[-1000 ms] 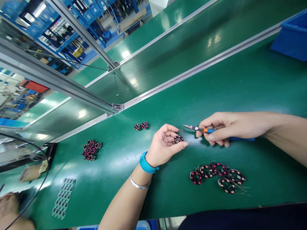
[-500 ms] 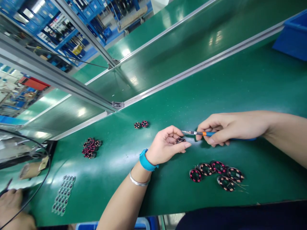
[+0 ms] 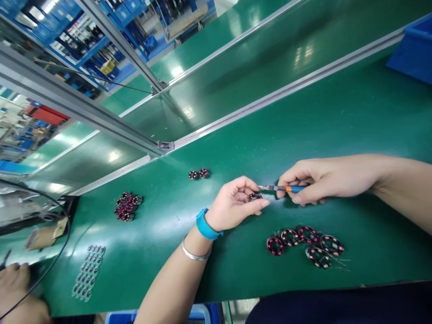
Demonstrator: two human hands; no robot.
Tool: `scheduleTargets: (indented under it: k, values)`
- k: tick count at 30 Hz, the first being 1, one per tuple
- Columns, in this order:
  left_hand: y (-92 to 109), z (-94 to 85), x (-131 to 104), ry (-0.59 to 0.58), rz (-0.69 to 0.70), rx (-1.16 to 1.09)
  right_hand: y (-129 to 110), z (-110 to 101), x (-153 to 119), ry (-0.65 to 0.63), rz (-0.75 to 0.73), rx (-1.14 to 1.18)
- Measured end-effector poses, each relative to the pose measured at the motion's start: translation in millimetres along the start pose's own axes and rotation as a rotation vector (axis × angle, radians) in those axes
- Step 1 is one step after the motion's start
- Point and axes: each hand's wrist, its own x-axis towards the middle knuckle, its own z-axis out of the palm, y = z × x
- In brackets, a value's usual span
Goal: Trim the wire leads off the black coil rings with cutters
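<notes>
A small wound coil (image 3: 254,196) sits pinched between thumb and fingertips of the left hand (image 3: 236,204), just above the green counter (image 3: 337,121). The right hand (image 3: 313,180) grips blue-handled cutters (image 3: 281,188), their tip touching the coil. Five larger coils (image 3: 305,245) lie just nearer than both hands; a coil pile (image 3: 126,207) lies well left.

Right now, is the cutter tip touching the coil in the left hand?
Cannot tell. In the head view the cutter tip reaches the coil pinched in the left hand, but too small to show contact or gap.
</notes>
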Motion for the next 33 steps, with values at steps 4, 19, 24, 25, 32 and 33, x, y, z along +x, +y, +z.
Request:
scheduleTargets:
  k: [4,19,24,25,32,33]
  values:
    - [0,-1.1,0,-0.009,0.002,0.01,-1,0,-1,-0.003,0.002,-0.013]
    - [-5,-21.0,-8,0.559,0.458,1.04,22,-22,-1,0.513,-0.105,0.095]
    - [21,-13.2,-30,0.485,0.582,1.147,23,-24,-2,0.552,-0.108,0.133]
    - [25,-6.1,-36,0.27,0.539,1.075,24,-24,-2,0.56,-0.108,0.136]
    - [7,24.6,-40,-0.113,0.292,0.872,22,-22,0,0.563,-0.112,0.168]
    - [4,22.8,-37,-0.032,0.306,0.821,22,-22,-1,0.563,-0.107,0.175]
